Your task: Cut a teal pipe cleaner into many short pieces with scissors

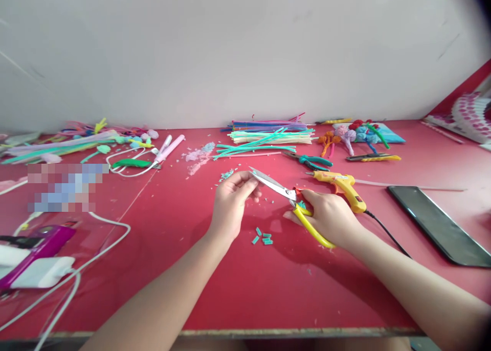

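Note:
My right hand grips yellow-handled scissors, blades pointing left and slightly parted. My left hand has its fingertips pinched right at the blade tips; whatever small piece it pinches is hidden by the fingers. Below the hands, several short teal cut pieces lie on the red table. More teal crumbs lie just behind my left hand.
A yellow glue gun with black cord lies right of the scissors, teal pliers behind. Bundles of coloured pipe cleaners, finished flowers, a dark phone at right, white cables and a pink device at left.

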Demonstrator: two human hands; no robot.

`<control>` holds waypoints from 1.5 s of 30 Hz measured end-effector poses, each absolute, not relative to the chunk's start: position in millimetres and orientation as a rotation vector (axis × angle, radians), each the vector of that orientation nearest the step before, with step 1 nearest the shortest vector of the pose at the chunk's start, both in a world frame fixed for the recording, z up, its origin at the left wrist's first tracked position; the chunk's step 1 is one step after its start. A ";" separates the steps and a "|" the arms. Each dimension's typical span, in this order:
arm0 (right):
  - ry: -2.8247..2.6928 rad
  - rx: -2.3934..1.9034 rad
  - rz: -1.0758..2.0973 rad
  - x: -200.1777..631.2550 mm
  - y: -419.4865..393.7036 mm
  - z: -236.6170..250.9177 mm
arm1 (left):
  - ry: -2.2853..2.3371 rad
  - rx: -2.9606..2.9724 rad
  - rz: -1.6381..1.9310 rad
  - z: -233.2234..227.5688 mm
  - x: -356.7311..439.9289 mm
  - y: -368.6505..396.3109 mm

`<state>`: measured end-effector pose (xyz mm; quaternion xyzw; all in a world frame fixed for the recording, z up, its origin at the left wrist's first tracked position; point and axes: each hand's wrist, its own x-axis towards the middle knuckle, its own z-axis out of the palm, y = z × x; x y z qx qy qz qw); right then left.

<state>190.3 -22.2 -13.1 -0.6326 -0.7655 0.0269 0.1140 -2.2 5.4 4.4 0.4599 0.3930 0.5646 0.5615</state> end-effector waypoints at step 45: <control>-2.051 -1.797 0.336 191.9 -17.7 -18.5 | 0.953 1.249 1.199 -4.0 0.0 7.8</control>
